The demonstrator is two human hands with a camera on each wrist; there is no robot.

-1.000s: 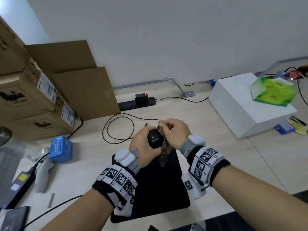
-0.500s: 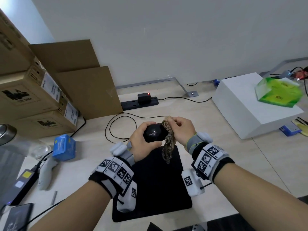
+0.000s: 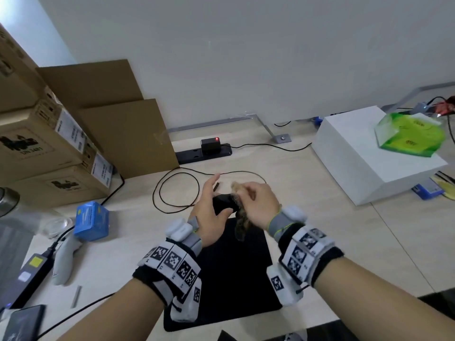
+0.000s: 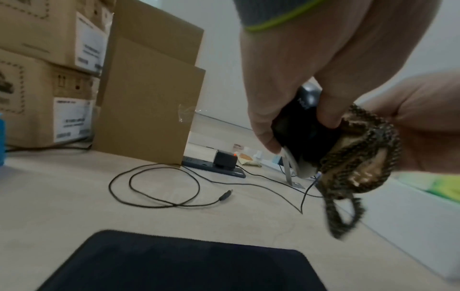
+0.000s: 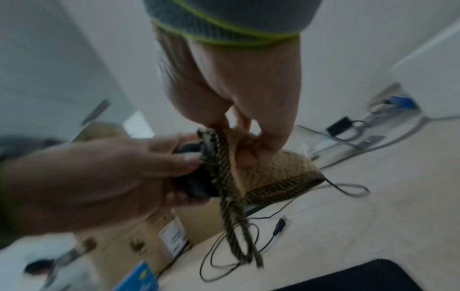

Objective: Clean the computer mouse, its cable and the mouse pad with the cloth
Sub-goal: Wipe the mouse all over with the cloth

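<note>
1. The computer mouse [image 3: 225,204] is held up above the far edge of the black mouse pad [image 3: 236,279], at about 12 o'clock from the pad's centre. The left hand [image 3: 209,212] grips it: thumb curled over the near side, fingers wrapped round the far side, the index finger raised off it.
2. The right hand [image 3: 258,205] pinches the knitted cloth [image 3: 242,223] between thumb and curled fingers, pressing a fold against the mouse's right flank; a loose tail hangs down toward the pad.
3. To do this well, I judge it best to bunch the hanging tail into the palm, so a firm wad meets the shell and not a floppy edge.
4. Turn the mouse within the left hand so each face meets the cloth, including the underside, which looks pale in the left wrist view.
5. The cable [image 3: 177,190] lies looped on the desk at 10 o'clock from the mouse, plug [image 4: 226,195] free. Avoid tugging it.
</note>
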